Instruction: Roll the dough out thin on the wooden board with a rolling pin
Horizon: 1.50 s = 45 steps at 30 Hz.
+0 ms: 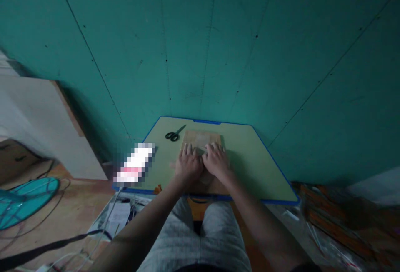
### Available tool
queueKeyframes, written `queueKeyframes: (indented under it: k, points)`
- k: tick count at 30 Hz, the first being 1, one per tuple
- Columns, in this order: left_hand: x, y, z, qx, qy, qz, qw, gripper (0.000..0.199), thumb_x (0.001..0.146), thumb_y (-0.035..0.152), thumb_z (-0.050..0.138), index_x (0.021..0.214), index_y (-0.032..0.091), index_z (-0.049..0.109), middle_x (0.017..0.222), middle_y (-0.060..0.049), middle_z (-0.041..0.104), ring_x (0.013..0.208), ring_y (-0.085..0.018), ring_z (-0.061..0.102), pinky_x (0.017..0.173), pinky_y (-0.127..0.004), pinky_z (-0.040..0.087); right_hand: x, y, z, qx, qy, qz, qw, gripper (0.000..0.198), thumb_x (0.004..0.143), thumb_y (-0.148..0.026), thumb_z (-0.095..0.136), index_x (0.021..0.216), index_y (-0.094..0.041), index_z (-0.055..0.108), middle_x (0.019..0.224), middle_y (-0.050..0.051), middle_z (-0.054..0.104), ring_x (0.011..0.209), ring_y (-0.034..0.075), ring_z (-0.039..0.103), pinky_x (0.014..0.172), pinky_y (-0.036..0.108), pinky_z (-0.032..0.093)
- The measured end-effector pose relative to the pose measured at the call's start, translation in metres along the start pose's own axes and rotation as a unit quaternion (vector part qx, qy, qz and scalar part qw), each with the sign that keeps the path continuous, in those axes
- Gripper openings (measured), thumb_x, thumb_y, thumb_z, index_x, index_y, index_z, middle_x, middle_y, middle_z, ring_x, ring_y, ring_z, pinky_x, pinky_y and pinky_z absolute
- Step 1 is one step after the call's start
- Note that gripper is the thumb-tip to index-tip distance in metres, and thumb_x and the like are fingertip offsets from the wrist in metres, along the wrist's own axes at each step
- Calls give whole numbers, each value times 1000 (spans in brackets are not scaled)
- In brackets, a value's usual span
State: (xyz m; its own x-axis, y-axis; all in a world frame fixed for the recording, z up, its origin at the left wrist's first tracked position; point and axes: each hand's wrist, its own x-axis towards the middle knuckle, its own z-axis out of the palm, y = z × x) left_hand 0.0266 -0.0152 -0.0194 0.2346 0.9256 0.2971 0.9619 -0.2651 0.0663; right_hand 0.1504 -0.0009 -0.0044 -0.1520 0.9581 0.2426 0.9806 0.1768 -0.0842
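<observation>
A flat, light-brown rectangular piece (218, 137) lies on the low table (251, 168); whether it is cardboard or wood I cannot tell. A paler band (203, 138) runs down its middle. My left hand (189, 163) rests palm down on its left part, fingers stretched forward. Beside it, my right hand (216, 159) lies palm down on the right part, fingers also forward. The thumbs nearly meet over a small pale patch that is too dim to name. My palms hide much of the piece. Black-handled scissors (175, 134) lie just beyond my left hand.
A blurred-out lit phone (134, 165) with a cable (114, 209) sits at the table's left edge. A small orange-brown scrap (158, 189) lies near the front edge. The green wall (206, 47) rises behind the table. A pale panel (53, 126) leans at left; clutter (340, 222) lies right.
</observation>
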Motion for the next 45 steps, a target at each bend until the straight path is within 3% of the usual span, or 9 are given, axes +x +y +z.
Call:
queueKeyframes:
  k: [6,9,13,19,27,32,37,45]
  points:
    - [-31,-26,-12,5,-12,-4,1000,35,98,23,34,112,12,64,119,-16,65,118,-28,58,102,-40,44,-32,-4,3,-35,18,-58,998,36,94,-27,41,122,-15,61,132,15,58,127,27,47,108,40,29]
    - [-39,-29,-11,22,15,-1,1000,36,98,21,34,115,12,65,122,-15,65,123,-30,54,106,-45,40,-40,-13,3,-35,29,-66,997,39,95,-28,39,124,-13,60,135,16,57,131,27,43,113,42,22]
    - [-40,-20,-10,32,26,6,999,37,97,22,37,119,12,65,130,-15,62,127,-32,51,107,-47,38,-40,-27,-1,-26,19,-75,997,37,97,-27,35,117,-16,64,128,15,62,126,25,47,113,40,23]
    - [-21,-16,-10,16,-9,-23,1000,39,98,28,35,116,13,66,133,-16,60,131,-34,47,107,-46,36,-23,-28,-6,-16,-7,-52,999,35,97,-29,36,116,-20,64,122,12,63,116,25,52,104,40,33]
    - [12,-24,-9,1,-16,-42,999,36,94,29,43,119,13,63,132,-19,58,130,-35,46,103,-47,39,12,-19,2,18,-87,-24,996,39,96,-31,36,126,-18,59,134,14,56,125,27,48,106,41,31]
    - [38,-27,-7,-21,-16,-61,998,31,93,27,42,109,13,64,119,-17,63,121,-31,52,95,-42,45,34,-12,9,29,-74,-39,996,42,95,-25,37,133,-16,52,138,14,53,126,25,47,106,39,32]
    - [60,-31,-4,-22,-55,-70,996,35,92,29,43,114,9,61,117,-18,63,113,-31,57,90,-40,47,52,-8,11,29,-74,-28,996,41,93,-24,39,130,-15,52,132,15,57,119,26,53,100,38,38]
    - [77,-35,3,-20,-49,-54,997,32,93,26,41,112,9,61,111,-18,65,107,-29,60,87,-37,48,69,-5,15,65,-98,3,993,40,93,-21,37,130,-16,53,131,14,59,119,24,55,97,36,41]
